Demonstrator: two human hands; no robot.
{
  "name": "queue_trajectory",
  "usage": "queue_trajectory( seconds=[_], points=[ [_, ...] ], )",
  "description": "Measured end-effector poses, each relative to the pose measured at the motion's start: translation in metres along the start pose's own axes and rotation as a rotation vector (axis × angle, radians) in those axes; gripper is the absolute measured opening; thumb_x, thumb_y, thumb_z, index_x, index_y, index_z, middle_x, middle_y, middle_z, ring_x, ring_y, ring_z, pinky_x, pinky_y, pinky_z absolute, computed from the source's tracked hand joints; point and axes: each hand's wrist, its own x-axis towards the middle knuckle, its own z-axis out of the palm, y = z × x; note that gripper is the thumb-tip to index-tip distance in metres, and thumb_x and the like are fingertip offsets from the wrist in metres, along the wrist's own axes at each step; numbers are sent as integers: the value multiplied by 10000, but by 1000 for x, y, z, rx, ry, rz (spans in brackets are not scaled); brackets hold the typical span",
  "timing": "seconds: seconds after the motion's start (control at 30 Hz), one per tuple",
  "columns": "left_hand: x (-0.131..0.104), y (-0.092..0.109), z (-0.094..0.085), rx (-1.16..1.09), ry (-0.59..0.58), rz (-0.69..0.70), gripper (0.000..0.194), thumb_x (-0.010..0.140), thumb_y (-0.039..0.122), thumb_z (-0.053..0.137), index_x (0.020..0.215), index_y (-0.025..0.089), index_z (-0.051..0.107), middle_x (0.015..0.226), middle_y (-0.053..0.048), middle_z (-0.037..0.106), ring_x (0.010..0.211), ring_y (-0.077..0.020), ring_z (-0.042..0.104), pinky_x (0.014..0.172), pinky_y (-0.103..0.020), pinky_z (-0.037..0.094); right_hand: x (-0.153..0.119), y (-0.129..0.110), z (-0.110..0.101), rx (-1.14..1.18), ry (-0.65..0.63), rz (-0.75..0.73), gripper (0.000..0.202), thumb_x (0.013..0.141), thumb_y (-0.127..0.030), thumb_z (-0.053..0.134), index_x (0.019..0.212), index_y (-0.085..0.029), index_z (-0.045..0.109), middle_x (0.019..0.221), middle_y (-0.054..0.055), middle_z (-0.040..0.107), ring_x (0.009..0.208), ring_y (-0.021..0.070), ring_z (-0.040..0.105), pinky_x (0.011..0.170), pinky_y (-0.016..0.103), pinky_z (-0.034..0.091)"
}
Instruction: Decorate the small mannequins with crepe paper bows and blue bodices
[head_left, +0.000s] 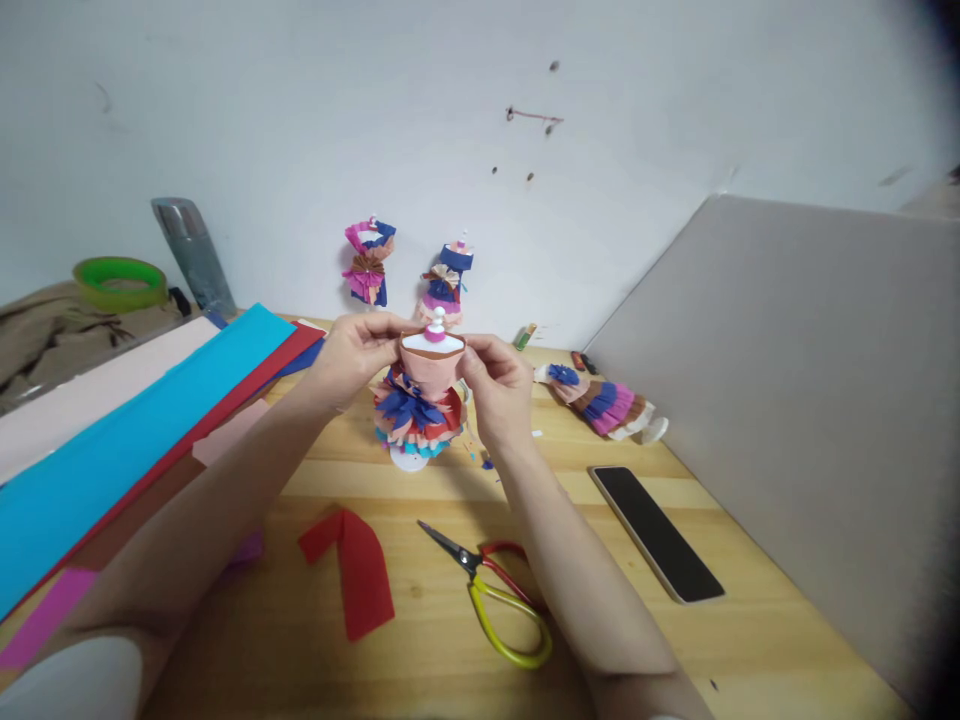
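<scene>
Lower centre of the frame: scissors (471,562) with one red and one yellow handle lie on the wooden surface (420,670), blades spread slightly and pointing to the upper left. Just left of them lies a folded red paper strip (366,585). Lower right: a phone (658,535) lies with its dark screen up.

Left side: long paper sheets, including blue (142,430), red (304,345) and pale pink (112,385), overlap diagonally.

Centre: a small dress form (420,395) stands upright on a round white base (409,459). It carries a ruffled paper skirt, a dark blue bow (401,402) and, above these, a pale pink paper band (433,372). The left hand (352,360) is closed at the band's left end, thumb and fingers together. The right hand (501,385) pinches the band's right end.

Right of centre: a second dress form (604,402) lies on its side, near the grey panel (780,380).

Upper left: a green tape roll (120,298) rests on brown cloth (37,335); a bottle (195,255) stands beside it. Upper centre: two decorated forms (369,262) stand near the wall (300,120).
</scene>
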Motion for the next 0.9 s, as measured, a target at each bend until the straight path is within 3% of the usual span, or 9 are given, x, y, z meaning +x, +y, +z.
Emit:
queue_trajectory(
  seconds=[0.2, 0.4, 0.6, 0.73, 0.83, 0.9],
  points=[
    [2, 2, -6, 10, -9, 6, 205, 625, 268, 820, 787, 150, 777, 714, -42, 732, 633, -132, 636, 606, -230, 507, 3, -2, -5, 27, -2, 11, 108, 749, -305, 694, 787, -204, 697, 671, -18, 656, 601, 123, 558, 624, 281, 478],
    [1, 19, -13, 144, -28, -77, 119, 630, 159, 730, 744, 140, 760, 523, 14, 611, 426, -59, 453, 422, -194, 333, 0, -12, -8, -61, 48, 40, 105, 736, -293, 665, 726, -191, 689, 584, -25, 629, 542, 125, 550, 587, 281, 476],
    [-7, 46, -17, 334, -66, -79, 150, 706, 156, 694, 837, 133, 762, 595, -8, 644, 456, -83, 520, 430, -212, 365, -2, -28, -14, -292, 141, -22, 96, 710, -232, 628, 646, -180, 676, 566, -17, 631, 540, 134, 562, 544, 266, 441],
    [-19, 76, -39, 475, 93, 34, 135, 752, 173, 688, 855, 129, 764, 702, -29, 692, 478, -77, 540, 462, -212, 399, -9, -46, -20, -332, 235, -110, 79, 688, -135, 628, 667, -178, 691, 607, -1, 636, 572, 134, 574, 587, 286, 448],
    [-29, 96, -60, 529, 216, 136, 126, 769, 190, 678, 842, 121, 755, 757, -47, 713, 470, -70, 520, 475, -219, 404, -24, -73, -22, -376, 353, -251, 64, 696, -154, 658, 686, -205, 697, 647, 20, 637, 564, 152, 581, 575, 330, 446],
    [-30, 99, -74, 564, 264, 134, 140, 765, 204, 668, 840, 117, 749, 765, -59, 717, 474, -78, 517, 473, -224, 394, -37, -94, -22, -457, 248, -252, 66, 747, -196, 650, 716, -233, 695, 681, 40, 645, 601, 189, 616, 557, 356, 463]
  ],
)
